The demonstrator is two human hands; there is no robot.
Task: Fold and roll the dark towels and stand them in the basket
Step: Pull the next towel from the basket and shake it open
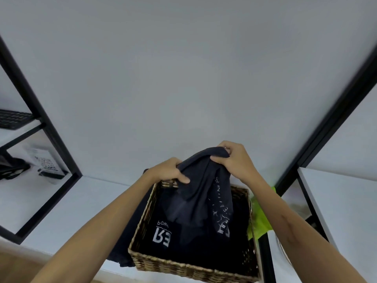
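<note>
Both bare forearms reach forward over the woven basket, which sits on the white worktop. The left hand is over the basket's far left corner, fingers curled and thumb clamped on a fold of a dark towel. The right hand is higher and further out, knuckles up, its fingers bunched tight round the towel's top edge. Between the two grips the cloth hangs in loose folds, its lower part trailing down into the basket, pale printed lettering showing on one side. More dark fabric with white letters lies flat on the basket floor. A dark cloth spills over the basket's left side, and something bright green sits just beside its right wall. Black shelf frames flank the wall.
</note>
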